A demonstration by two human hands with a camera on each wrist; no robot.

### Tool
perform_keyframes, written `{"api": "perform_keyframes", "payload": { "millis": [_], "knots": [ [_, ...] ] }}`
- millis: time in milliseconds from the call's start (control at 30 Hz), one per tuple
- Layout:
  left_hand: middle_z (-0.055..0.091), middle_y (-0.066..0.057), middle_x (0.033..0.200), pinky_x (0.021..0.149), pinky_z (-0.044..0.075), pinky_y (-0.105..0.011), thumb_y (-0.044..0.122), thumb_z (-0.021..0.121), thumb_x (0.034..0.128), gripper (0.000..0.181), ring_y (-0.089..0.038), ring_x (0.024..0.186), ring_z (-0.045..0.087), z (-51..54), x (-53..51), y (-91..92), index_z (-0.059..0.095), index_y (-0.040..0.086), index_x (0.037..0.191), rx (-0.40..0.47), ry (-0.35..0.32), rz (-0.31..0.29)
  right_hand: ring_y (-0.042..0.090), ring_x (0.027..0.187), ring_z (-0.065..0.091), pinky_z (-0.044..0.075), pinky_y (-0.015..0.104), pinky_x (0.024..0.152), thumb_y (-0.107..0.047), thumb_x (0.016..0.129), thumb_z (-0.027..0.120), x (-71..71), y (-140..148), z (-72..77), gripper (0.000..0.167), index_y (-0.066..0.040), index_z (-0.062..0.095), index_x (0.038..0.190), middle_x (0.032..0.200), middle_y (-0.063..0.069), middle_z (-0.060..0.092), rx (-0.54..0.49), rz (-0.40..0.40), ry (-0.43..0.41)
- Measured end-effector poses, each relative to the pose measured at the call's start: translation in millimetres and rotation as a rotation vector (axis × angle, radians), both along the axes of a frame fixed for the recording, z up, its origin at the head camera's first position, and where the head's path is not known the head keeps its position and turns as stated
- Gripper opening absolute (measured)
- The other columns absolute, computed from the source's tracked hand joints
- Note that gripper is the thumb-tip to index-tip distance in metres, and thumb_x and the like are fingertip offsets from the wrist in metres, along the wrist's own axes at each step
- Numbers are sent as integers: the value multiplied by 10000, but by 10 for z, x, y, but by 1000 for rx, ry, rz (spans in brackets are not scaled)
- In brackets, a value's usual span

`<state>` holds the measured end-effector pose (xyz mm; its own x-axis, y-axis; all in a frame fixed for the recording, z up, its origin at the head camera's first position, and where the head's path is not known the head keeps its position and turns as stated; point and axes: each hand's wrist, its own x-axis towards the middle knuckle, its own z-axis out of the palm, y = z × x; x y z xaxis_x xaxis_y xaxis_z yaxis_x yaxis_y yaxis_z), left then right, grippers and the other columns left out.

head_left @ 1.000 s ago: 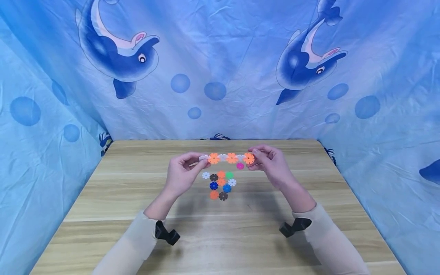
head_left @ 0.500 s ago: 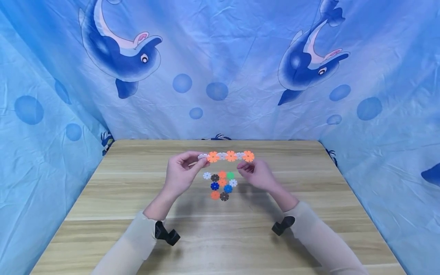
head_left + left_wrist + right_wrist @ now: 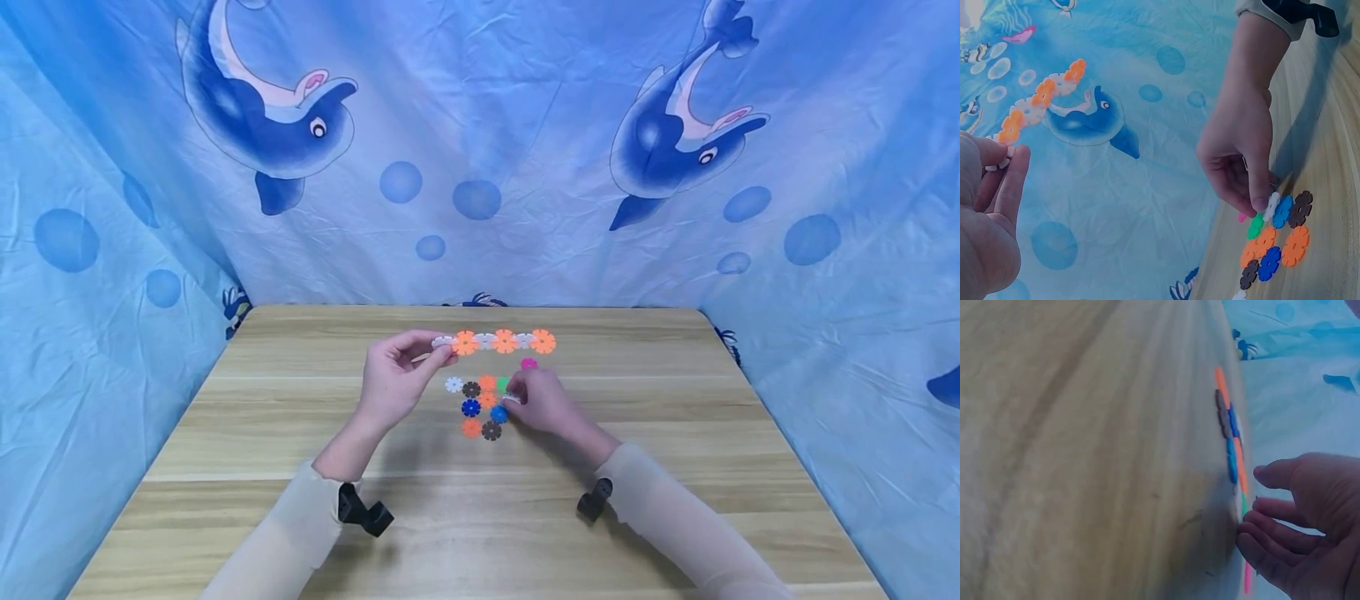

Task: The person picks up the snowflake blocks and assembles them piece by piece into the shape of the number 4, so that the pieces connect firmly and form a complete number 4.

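So far, our left hand (image 3: 401, 375) pinches a six-disc chain (image 3: 504, 342) towards the worktop's (image 3: 660, 367) far edge; loose discs (image 3: 471, 408) remain unlinked, our right hand (image 3: 551, 404) at a white disc (image 3: 1272, 207), its grip unclear.

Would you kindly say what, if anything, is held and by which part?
The left grip holds the orange-and-white chain by its white end disc; whether the right grip holds another white disc is unclear.

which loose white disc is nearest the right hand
The white disc beside the light blue disc, at the right hand; the other is the leftmost loose disc.
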<state>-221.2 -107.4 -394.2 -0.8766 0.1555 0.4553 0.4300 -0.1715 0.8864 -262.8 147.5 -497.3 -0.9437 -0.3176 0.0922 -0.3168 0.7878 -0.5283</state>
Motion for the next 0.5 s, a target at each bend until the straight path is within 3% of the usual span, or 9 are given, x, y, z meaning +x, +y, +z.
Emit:
{"api": "perform_keyframes", "payload": {
  "millis": [167, 500],
  "knots": [
    [799, 66, 986, 847, 665, -341, -107, 710, 949, 198, -98, 912, 794, -18, -2, 14, 691, -210, 1117, 18, -1, -7, 124, 790, 630, 605, 295, 750, -238, 911, 865, -11, -26, -25, 218, -74, 788, 1033, 905, 23, 740, 35, -33, -8],
    [801, 70, 985, 845, 665, -336, -97, 716, 951, 202, -96, 906, 798, -11, -5, 21, 697, -201, 1123, 10, -12, -5, 145, 803, 660, 618, 326, 751, -95, 924, 819, -14, 13, -7, 137, -19, 802, 1036, 911, 74, 768, 59, -31, 16]
  ]
}}
